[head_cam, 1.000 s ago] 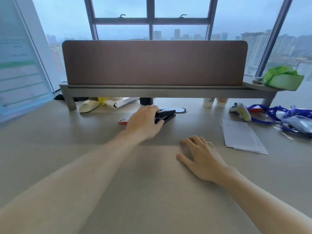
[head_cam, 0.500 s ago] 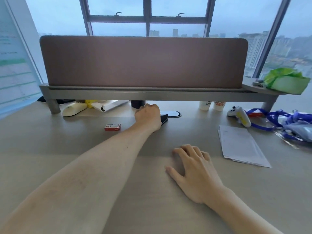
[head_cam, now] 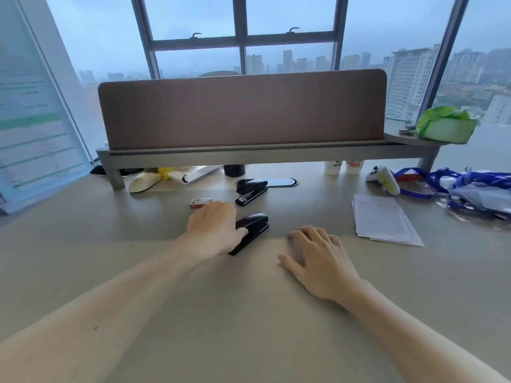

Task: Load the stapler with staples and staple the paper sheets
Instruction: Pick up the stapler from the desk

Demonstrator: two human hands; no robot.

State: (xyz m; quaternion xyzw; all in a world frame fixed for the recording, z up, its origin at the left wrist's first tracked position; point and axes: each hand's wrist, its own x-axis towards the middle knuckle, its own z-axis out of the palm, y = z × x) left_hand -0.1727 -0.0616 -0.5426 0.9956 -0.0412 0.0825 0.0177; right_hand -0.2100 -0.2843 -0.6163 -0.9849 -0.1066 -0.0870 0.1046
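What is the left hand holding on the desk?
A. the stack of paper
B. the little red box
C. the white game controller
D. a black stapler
D: the left hand is closed on a black stapler lying on the desk; the little red box sits just beyond the fingers, untouched.

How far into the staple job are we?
Early. Done: a stapler sits on the desk near the person. In hand: the left hand grips it; the right hand rests flat on the desk. Left: the staple box looks unopened, the stapler is closed, and the paper sheets lie untouched to the right.
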